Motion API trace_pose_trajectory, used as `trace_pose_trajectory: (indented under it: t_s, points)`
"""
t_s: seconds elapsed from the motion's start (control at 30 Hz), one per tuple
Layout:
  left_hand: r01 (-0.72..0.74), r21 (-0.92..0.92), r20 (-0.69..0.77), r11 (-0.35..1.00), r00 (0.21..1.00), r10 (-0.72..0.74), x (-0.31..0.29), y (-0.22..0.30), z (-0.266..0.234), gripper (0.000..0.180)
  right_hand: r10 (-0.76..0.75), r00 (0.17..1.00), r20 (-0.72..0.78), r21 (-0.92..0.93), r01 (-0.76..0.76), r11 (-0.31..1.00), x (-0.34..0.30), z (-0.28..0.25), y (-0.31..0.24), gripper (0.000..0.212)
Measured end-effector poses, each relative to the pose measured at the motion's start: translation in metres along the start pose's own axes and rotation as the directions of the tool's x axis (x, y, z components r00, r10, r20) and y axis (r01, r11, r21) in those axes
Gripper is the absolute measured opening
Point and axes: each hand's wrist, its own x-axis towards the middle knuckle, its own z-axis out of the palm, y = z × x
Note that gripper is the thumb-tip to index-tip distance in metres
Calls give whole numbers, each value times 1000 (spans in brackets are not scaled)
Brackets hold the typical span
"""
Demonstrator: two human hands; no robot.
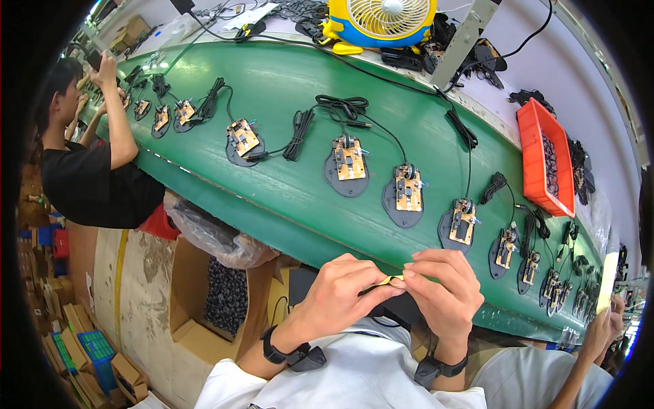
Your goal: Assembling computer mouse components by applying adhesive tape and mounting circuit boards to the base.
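Note:
My left hand point(340, 294) and my right hand point(444, 292) meet in front of my chest, both with fingers pinched. Between the fingertips they hold a small yellow strip point(388, 279); most of it is covered, so its exact kind cannot be told. Just beyond, on the green conveyor belt point(286, 198), lie mouse bases with tan circuit boards and black cables. Nearest to my hands are one mouse base point(458, 226) behind the right hand and another mouse base point(405, 196) a little farther off.
An orange bin point(538, 160) with dark parts stands at the belt's far right. A yellow-and-blue fan point(385, 24) sits beyond the belt. Co-workers are at the left point(95, 150) and right point(545, 375). A cardboard box point(194, 330) of small black parts stands at lower left.

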Motion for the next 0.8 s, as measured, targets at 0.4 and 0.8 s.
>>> trace_pose_trajectory:
  t_s: [0.4, 0.8]
  points:
    - [-166, 57, -99, 984, 980, 171, -3, -9, 4, 26, 192, 979, 73, 266, -205, 942, -3, 4, 3, 24]
    - [-14, -110, -140, 994, 990, -2, -2, -8, -11, 14, 626, 770, 124, 440, -608, 661, 5, 1, -2, 28]
